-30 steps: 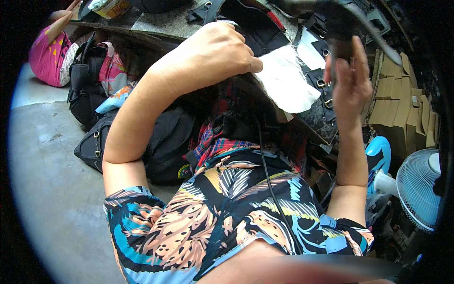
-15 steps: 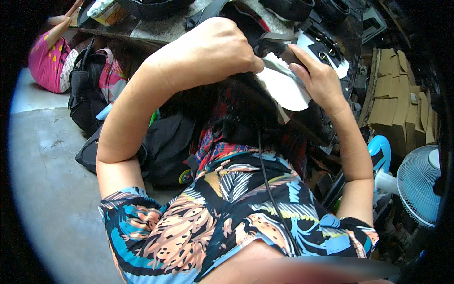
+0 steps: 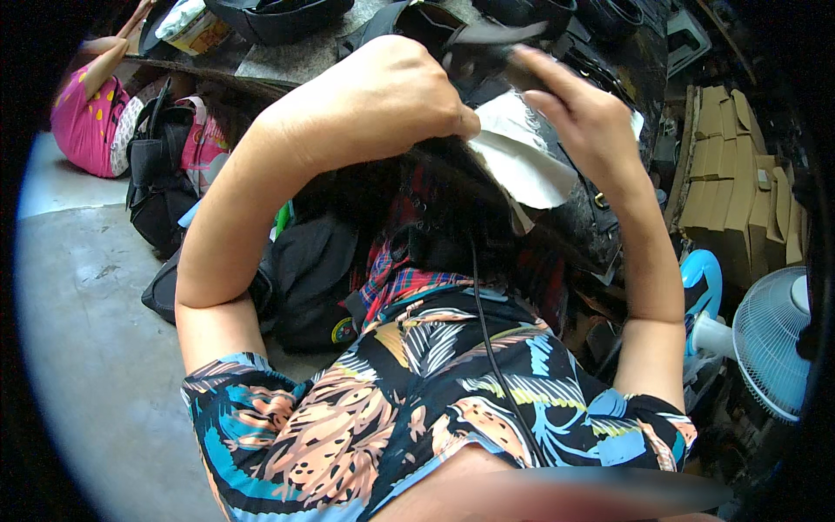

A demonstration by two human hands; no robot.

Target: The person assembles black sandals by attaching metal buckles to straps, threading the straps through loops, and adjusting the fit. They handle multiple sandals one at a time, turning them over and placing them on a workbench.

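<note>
My left hand [image 3: 391, 100] is closed in a fist over the work at the table's edge, its fingertips mostly out of sight. A white sheet-like piece [image 3: 531, 165], its upper edge uneven, hangs just right of that fist. What the fist grips cannot be made out. My right hand [image 3: 587, 126] is above the white piece's right side, its fingers smeared by motion near a dark, blurred shape. A grey strip [image 3: 500, 33], also blurred, shows just beyond the fingertips. Behind the hands lies a black bag-like piece [image 3: 409, 24].
Black rounded pieces [image 3: 278, 17] and a tub [image 3: 198, 30] stand along the table. Black bags [image 3: 313, 270] sit on the floor at left, near a person in pink [image 3: 91, 122]. Folded cardboard [image 3: 739, 174] and a fan [image 3: 774, 339] are at right.
My right hand has risen slightly and turned, now blurred. The grey strip has shifted up and left. The white piece has tilted a little, while my left fist has barely moved.
</note>
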